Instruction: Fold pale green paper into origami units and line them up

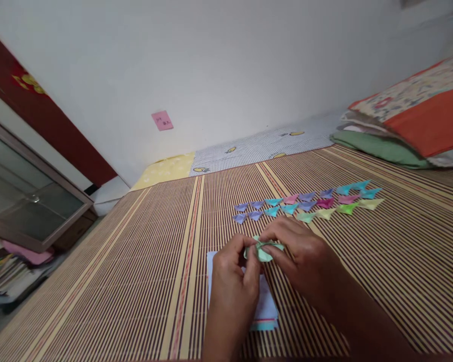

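Observation:
A pale green folded paper [264, 255] is held between both hands, above the mat. My left hand [236, 269] pinches its left side between thumb and fingers. On the other side, my right hand [294, 246] grips the paper's right and upper part with bent fingers. Beneath my left hand lies a stack of paper sheets [266, 304], white on top with coloured edges showing below; the hand covers part of it. Just beyond my hands, small folded paper boats [306, 206] stand in two rows, in purple, blue, pink, green and yellow.
A striped bamboo mat [136, 281] spreads under everything. Folded bedding [430, 120] is piled at the far right. Along the white wall runs a checked cloth [241, 149], with a pink note [162, 120] above it. A glass-fronted cabinet [33, 186] stands at the left.

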Demonstrator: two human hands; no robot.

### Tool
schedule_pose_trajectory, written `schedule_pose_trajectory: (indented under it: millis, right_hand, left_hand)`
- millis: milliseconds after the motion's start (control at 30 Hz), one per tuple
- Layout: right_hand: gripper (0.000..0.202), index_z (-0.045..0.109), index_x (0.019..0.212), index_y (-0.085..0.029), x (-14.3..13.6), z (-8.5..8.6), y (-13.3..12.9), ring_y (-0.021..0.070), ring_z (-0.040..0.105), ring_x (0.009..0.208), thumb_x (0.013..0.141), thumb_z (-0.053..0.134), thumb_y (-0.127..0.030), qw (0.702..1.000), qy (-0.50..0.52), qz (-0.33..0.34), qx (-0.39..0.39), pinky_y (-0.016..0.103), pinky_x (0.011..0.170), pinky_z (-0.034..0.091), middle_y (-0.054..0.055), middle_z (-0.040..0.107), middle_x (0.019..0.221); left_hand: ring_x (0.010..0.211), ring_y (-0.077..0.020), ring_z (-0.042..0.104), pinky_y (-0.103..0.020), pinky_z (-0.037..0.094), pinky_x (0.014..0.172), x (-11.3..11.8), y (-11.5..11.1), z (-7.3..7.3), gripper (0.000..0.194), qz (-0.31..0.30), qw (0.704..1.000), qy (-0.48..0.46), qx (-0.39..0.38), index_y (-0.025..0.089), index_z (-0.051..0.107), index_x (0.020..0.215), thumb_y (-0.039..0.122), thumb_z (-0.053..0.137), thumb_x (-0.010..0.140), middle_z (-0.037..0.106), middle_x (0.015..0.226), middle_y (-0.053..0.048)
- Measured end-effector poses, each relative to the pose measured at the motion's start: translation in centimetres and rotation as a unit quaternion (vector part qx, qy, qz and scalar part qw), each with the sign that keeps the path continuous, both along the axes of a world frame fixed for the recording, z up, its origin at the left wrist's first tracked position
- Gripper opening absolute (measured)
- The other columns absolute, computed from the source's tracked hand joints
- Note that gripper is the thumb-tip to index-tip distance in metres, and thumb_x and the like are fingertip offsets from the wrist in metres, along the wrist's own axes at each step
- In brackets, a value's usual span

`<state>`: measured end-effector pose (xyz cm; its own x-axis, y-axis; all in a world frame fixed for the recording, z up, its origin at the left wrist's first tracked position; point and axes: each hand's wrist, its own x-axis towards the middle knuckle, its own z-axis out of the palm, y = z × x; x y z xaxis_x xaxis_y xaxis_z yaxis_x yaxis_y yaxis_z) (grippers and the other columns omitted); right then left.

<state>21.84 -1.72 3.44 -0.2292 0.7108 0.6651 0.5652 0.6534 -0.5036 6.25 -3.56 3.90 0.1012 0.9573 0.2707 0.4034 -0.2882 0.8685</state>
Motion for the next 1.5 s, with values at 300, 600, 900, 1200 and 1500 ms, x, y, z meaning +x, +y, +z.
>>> schedule_pose_trajectory:
  millis: [300, 600, 900, 1200, 1500]
  right_hand:
    - [0.024, 0.062, 0.083, -0.018, 0.0, 0.0, -0.2, 0.0227, 0.057, 0.081, 0.100, 0.047, -0.010, 1.000, -0.016, 0.005, 0.012, 0.037, 0.074, 0.043, 0.006, 0.064, 0.084]
    - [0.034, 0.066, 0.077, -0.017, 0.2, 0.2, -0.3, 0.0235, 0.057, 0.083, 0.104, 0.044, -0.016, 0.996, -0.059, -0.013, 0.058, 0.039, 0.077, 0.042, 0.008, 0.067, 0.084]
    - [0.035, 0.063, 0.074, -0.019, -0.1, 0.1, -0.4, 0.0238, 0.059, 0.084, 0.103, 0.044, -0.013, 0.998, -0.040, -0.011, 0.053, 0.039, 0.078, 0.044, 0.008, 0.068, 0.086]
    - [0.013, 0.062, 0.089, -0.016, -0.6, 0.9, -1.0, 0.0252, 0.063, 0.088, 0.095, 0.053, -0.010, 0.995, 0.001, -0.075, 0.071, 0.040, 0.077, 0.049, 0.009, 0.066, 0.091]
    - [0.023, 0.069, 0.095, -0.015, -1.5, 0.9, -1.7, 0.0323, 0.061, 0.102, 0.088, 0.050, -0.005, 0.994, -0.080, -0.058, 0.040, 0.051, 0.086, 0.050, 0.015, 0.066, 0.112]
  left_hand:
    - [0.066, -0.0167, 0.062, -0.029, 0.048, 0.062, 0.1, -0.1, 0.2, 0.017, 0.012, 1.000, -0.008, -0.002, 0.022, 0.064, 0.085, 0.023, 0.053, 0.098, 0.063, 0.073, 0.000]
    - [0.067, -0.0161, 0.060, -0.028, 0.047, 0.061, 0.3, -0.1, 0.1, 0.007, 0.001, 1.000, 0.000, -0.007, 0.020, 0.064, 0.085, 0.015, 0.059, 0.089, 0.065, 0.078, -0.002]
    - [0.058, -0.0148, 0.055, -0.027, 0.043, 0.055, 0.6, 0.1, 0.0, 0.014, 0.060, 0.998, 0.009, 0.003, 0.020, 0.062, 0.077, 0.017, 0.057, 0.090, 0.058, 0.066, 0.001]
    - [0.056, -0.0144, 0.055, -0.026, 0.042, 0.053, 0.6, 0.0, 0.0, 0.016, 0.077, 0.997, -0.006, 0.008, 0.021, 0.064, 0.080, 0.027, 0.058, 0.094, 0.060, 0.066, 0.002]
    - [0.056, -0.0133, 0.056, -0.025, 0.044, 0.055, 0.5, -0.1, 0.1, 0.013, 0.141, 0.986, -0.003, 0.084, 0.021, 0.065, 0.082, 0.021, 0.057, 0.093, 0.064, 0.069, 0.002]
